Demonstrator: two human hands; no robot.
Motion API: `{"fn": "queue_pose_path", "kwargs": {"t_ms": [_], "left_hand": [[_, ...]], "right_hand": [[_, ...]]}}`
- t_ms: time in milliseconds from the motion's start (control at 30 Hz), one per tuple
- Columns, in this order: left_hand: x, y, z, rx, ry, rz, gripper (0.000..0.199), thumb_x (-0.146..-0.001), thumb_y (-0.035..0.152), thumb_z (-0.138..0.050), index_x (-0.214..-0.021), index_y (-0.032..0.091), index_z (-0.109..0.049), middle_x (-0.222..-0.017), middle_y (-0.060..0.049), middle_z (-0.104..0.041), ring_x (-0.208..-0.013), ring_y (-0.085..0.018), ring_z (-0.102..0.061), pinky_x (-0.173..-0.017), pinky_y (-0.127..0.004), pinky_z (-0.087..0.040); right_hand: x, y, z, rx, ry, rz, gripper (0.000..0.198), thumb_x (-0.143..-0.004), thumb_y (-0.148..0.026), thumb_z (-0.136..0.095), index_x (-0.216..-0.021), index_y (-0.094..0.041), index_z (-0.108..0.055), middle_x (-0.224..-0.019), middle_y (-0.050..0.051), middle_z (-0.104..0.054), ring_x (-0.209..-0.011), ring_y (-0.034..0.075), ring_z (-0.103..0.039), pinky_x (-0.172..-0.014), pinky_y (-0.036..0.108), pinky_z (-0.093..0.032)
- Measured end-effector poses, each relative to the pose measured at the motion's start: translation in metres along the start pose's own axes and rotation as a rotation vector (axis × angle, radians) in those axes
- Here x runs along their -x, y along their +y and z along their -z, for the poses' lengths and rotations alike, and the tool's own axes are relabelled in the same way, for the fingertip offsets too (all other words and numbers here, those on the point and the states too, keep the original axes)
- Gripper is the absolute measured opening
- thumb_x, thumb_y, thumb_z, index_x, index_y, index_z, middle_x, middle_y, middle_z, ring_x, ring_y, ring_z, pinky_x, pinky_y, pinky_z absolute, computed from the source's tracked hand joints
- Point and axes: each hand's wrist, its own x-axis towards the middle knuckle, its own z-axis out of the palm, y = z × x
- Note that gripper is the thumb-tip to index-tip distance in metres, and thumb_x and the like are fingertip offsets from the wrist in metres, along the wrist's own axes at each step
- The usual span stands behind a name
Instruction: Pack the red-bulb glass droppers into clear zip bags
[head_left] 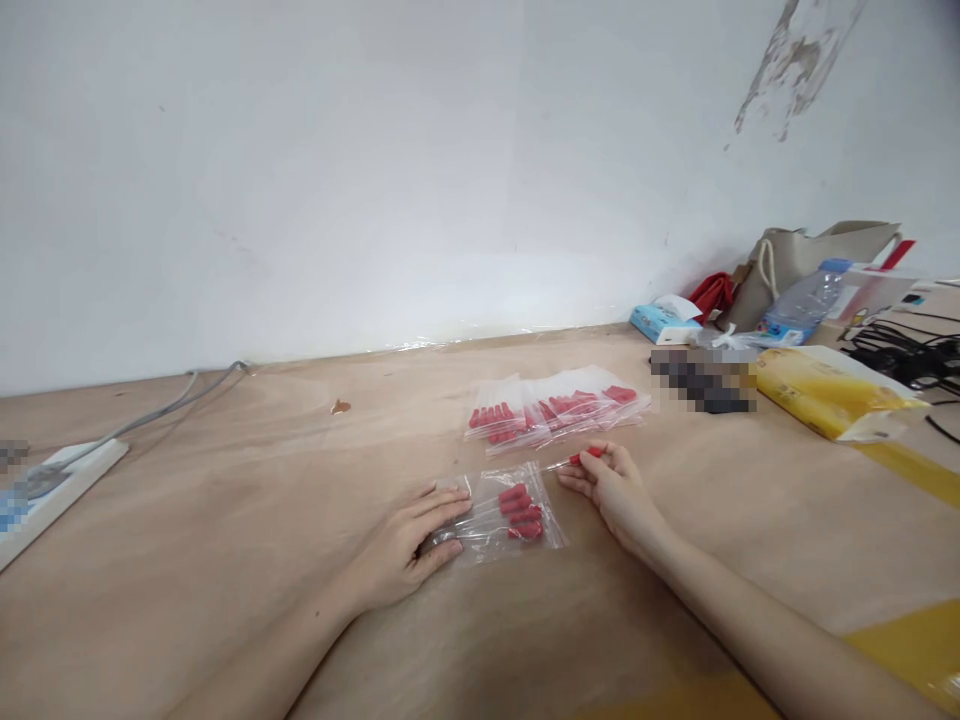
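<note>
A clear zip bag lies flat on the table, with several red-handled, thin-shafted tools inside that look like small screwdrivers. My left hand rests over the bag's left end, its fingers stretched out and the thumb apart, pressing on the plastic. Just off the bag's right, open-looking end, my right hand pinches another small red-handled screwdriver between thumb and fingers. Its thin shaft points left toward the bag. Behind both hands lie several filled bags, overlapping in a row, with similar red handles showing.
On the right are a yellow tissue pack, a blue tissue box, a plastic bottle, a grey bag and black cables. A white power strip with a grey cord sits at left. The wall bounds the table's back.
</note>
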Motion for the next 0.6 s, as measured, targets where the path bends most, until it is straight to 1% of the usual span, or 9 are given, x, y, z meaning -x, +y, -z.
{"fn": "queue_pose_path", "kwargs": {"t_ms": [67, 100, 167, 267, 400, 467, 533, 600], "left_hand": [[0.001, 0.001, 0.0, -0.001, 0.007, 0.019, 0.043, -0.089, 0.031, -0.045, -0.131, 0.026, -0.035, -0.13, -0.004, -0.047, -0.119, -0.019, -0.043, -0.105, -0.042, -0.027], [0.002, 0.002, 0.0, -0.006, 0.009, 0.031, 0.044, -0.089, 0.031, -0.045, -0.132, 0.026, -0.034, -0.131, -0.004, -0.046, -0.119, -0.019, -0.043, -0.105, -0.042, -0.027], [0.003, 0.003, 0.0, -0.022, 0.012, 0.06, 0.045, -0.089, 0.031, -0.045, -0.132, 0.027, -0.033, -0.132, -0.004, -0.044, -0.121, -0.02, -0.041, -0.104, -0.043, -0.029], [0.004, 0.004, -0.001, -0.04, 0.011, 0.088, 0.047, -0.089, 0.032, -0.045, -0.133, 0.027, -0.031, -0.134, -0.003, -0.042, -0.123, -0.022, -0.038, -0.103, -0.043, -0.031], [0.003, 0.001, -0.003, -0.044, 0.007, 0.085, 0.047, -0.089, 0.033, -0.045, -0.133, 0.027, -0.031, -0.133, -0.003, -0.042, -0.123, -0.023, -0.037, -0.104, -0.043, -0.03], [0.003, 0.0, -0.003, -0.042, 0.008, 0.083, 0.047, -0.089, 0.033, -0.044, -0.133, 0.027, -0.031, -0.133, -0.003, -0.043, -0.124, -0.023, -0.037, -0.104, -0.043, -0.03], [0.003, 0.0, -0.004, -0.04, 0.005, 0.081, 0.046, -0.089, 0.034, -0.044, -0.133, 0.027, -0.031, -0.133, -0.003, -0.043, -0.124, -0.023, -0.037, -0.103, -0.044, -0.03], [0.003, -0.001, -0.004, -0.043, 0.004, 0.077, 0.047, -0.089, 0.034, -0.044, -0.133, 0.027, -0.031, -0.133, -0.004, -0.043, -0.123, -0.024, -0.037, -0.103, -0.045, -0.031]], "right_hand": [[0.007, 0.001, -0.005, -0.025, -0.057, -0.09, 0.034, -0.064, -0.028, -0.066, -0.08, -0.023, -0.037, -0.07, -0.003, -0.06, -0.066, 0.014, -0.064, -0.067, 0.031, -0.054], [0.01, 0.0, -0.006, -0.019, -0.105, -0.117, 0.033, -0.064, -0.028, -0.067, -0.079, -0.022, -0.038, -0.071, -0.003, -0.061, -0.067, 0.014, -0.064, -0.067, 0.03, -0.054], [0.013, -0.002, -0.008, 0.031, -0.216, -0.14, 0.033, -0.062, -0.029, -0.069, -0.077, -0.021, -0.04, -0.07, -0.003, -0.061, -0.062, 0.012, -0.062, -0.061, 0.027, -0.052], [0.014, -0.005, -0.007, 0.157, -0.353, -0.131, 0.033, -0.06, -0.029, -0.071, -0.076, -0.018, -0.045, -0.064, -0.006, -0.059, -0.052, 0.007, -0.056, -0.05, 0.019, -0.047], [0.011, -0.007, -0.008, 0.339, -0.45, -0.145, 0.032, -0.06, -0.033, -0.07, -0.078, -0.017, -0.05, -0.053, -0.008, -0.056, -0.039, 0.004, -0.047, -0.036, 0.014, -0.036], [0.011, -0.007, -0.01, 0.408, -0.488, -0.162, 0.031, -0.061, -0.034, -0.069, -0.08, -0.016, -0.053, -0.052, -0.007, -0.057, -0.036, 0.003, -0.044, -0.033, 0.013, -0.032], [0.012, -0.007, -0.014, 0.407, -0.538, -0.175, 0.029, -0.062, -0.034, -0.069, -0.081, -0.015, -0.057, -0.058, -0.003, -0.062, -0.04, 0.004, -0.049, -0.036, 0.014, -0.037], [0.013, -0.005, -0.018, 0.328, -0.606, -0.202, 0.029, -0.064, -0.036, -0.067, -0.083, -0.015, -0.06, -0.067, 0.001, -0.066, -0.052, 0.008, -0.058, -0.046, 0.019, -0.047]]}}
